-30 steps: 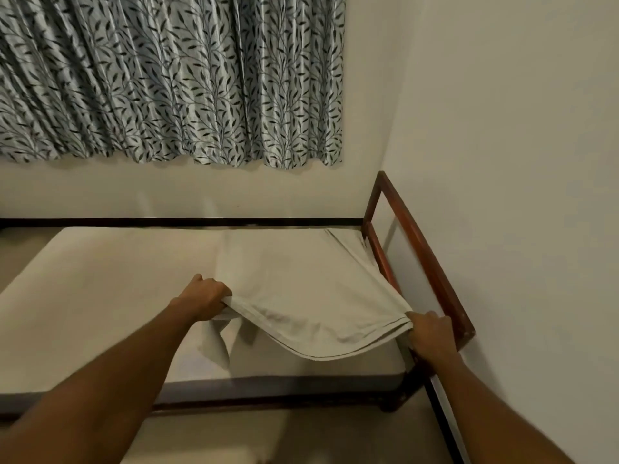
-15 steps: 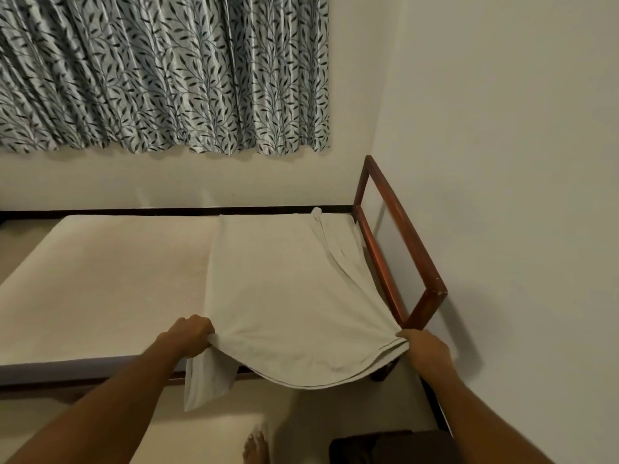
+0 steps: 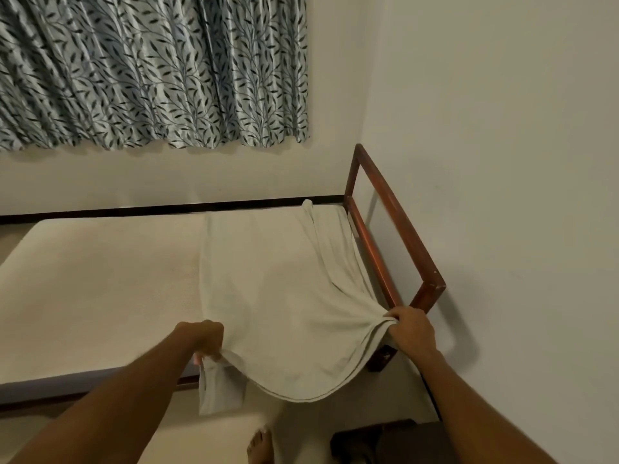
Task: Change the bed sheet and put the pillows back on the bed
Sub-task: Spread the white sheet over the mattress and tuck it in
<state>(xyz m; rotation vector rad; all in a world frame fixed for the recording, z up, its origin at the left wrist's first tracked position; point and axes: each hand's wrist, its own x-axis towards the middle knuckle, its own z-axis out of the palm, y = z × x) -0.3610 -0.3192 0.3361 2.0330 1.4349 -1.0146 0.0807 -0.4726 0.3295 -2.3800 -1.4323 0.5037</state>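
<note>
A pale grey-white bed sheet [image 3: 284, 289] lies folded over the right end of a bare cream mattress [image 3: 100, 279]. My left hand [image 3: 204, 339] grips the sheet's near left corner at the mattress's front edge, and a loose flap hangs below it. My right hand [image 3: 413, 329] holds the sheet's near right corner, bunched, beside the bed frame's near post. The sheet's front hem sags off the mattress between both hands. No pillows are in view.
The wooden bed frame rail [image 3: 398, 226] runs along the right wall [image 3: 502, 162]. A leaf-patterned curtain [image 3: 150, 72] hangs above the far side. A bare foot [image 3: 259, 445] and a dark object [image 3: 361, 440] are on the floor near me.
Both hands have drawn the sheet's near edge toward me and off the mattress front. The view has pulled back, so the floor and my foot show.
</note>
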